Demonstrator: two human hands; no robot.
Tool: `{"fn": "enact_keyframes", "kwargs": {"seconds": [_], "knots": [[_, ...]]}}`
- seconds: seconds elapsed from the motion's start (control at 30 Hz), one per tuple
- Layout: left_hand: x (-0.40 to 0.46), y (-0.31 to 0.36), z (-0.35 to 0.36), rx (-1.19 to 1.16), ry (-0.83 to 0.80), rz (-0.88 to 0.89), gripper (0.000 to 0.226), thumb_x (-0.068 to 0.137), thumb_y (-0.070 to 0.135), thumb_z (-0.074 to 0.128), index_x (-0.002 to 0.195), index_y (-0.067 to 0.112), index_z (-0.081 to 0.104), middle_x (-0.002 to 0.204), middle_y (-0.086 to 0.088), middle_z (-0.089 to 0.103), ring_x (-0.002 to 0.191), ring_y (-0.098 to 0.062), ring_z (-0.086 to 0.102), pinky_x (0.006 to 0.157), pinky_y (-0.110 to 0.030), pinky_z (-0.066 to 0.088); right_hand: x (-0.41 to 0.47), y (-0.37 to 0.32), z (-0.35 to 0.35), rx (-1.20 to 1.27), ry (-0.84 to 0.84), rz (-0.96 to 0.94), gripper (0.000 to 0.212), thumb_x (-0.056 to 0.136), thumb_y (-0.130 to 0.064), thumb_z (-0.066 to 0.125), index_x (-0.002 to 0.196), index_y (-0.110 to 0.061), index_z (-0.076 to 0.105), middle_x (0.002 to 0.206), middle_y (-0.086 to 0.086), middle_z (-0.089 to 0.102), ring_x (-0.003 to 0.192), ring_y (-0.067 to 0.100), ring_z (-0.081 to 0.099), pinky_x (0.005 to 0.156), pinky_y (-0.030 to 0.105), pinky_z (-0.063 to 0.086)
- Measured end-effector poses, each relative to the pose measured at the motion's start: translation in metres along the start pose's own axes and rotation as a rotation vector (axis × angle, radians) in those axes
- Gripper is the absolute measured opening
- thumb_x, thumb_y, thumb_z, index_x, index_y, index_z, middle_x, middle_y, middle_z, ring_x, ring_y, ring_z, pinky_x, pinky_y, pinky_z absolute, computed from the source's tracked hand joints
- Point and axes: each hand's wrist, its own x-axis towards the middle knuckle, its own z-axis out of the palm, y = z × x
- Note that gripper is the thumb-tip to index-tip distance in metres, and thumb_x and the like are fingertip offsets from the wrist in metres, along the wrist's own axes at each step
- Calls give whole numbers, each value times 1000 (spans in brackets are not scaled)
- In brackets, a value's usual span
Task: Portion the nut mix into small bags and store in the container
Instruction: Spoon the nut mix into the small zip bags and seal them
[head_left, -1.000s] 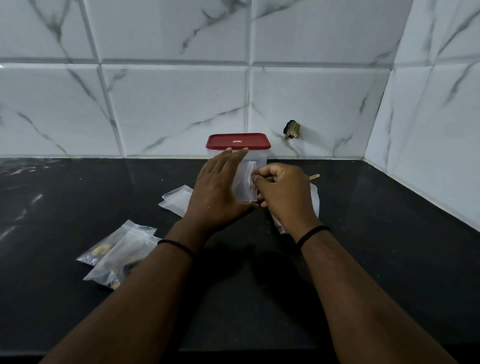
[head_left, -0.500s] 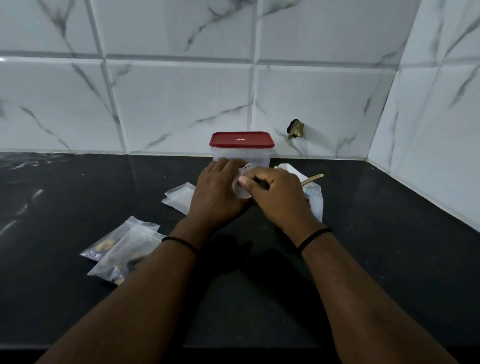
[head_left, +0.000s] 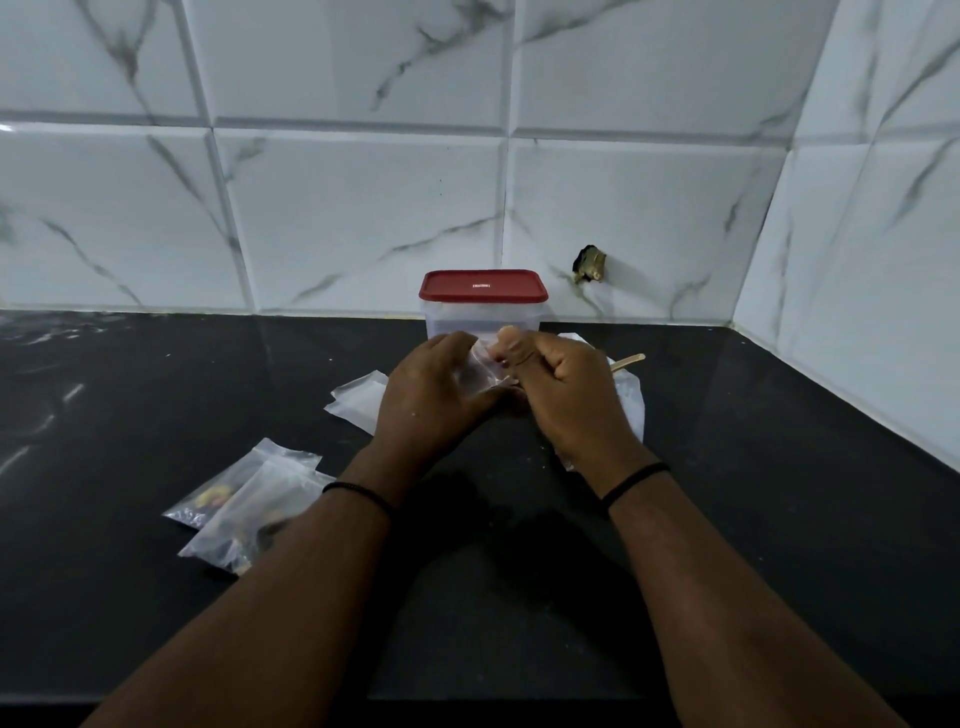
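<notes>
- While we work at the counter (head_left: 156, 395), our left hand (head_left: 431, 395) and right hand (head_left: 566, 395) pinch one small bag (head_left: 480, 371), before one lidded container (head_left: 483, 306).
- Two filled bags (head_left: 249, 509) lie left.
- One pile of empty bags (head_left: 358, 402) sits beside.

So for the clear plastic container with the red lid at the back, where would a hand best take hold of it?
Grip the clear plastic container by its two upright side walls just under the red lid, coming from above. It stands upright with the lid on. Both hands, the left hand and the right hand, block the front approach while they hold a small clear bag.
</notes>
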Motion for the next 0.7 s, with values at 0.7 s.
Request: {"fn": "enact_keyframes", "kwargs": {"seconds": [0.7], "knots": [[5, 20, 41, -225, -452, -147, 60, 68, 53, 85, 118, 31, 61, 108, 12, 69, 96, -6, 66, 87, -36, 58, 43, 105, -67, -197, 252, 471, 34, 71, -40, 80, 56, -20, 57, 63, -2, 63, 61, 17, 58, 63, 35, 49]]}}
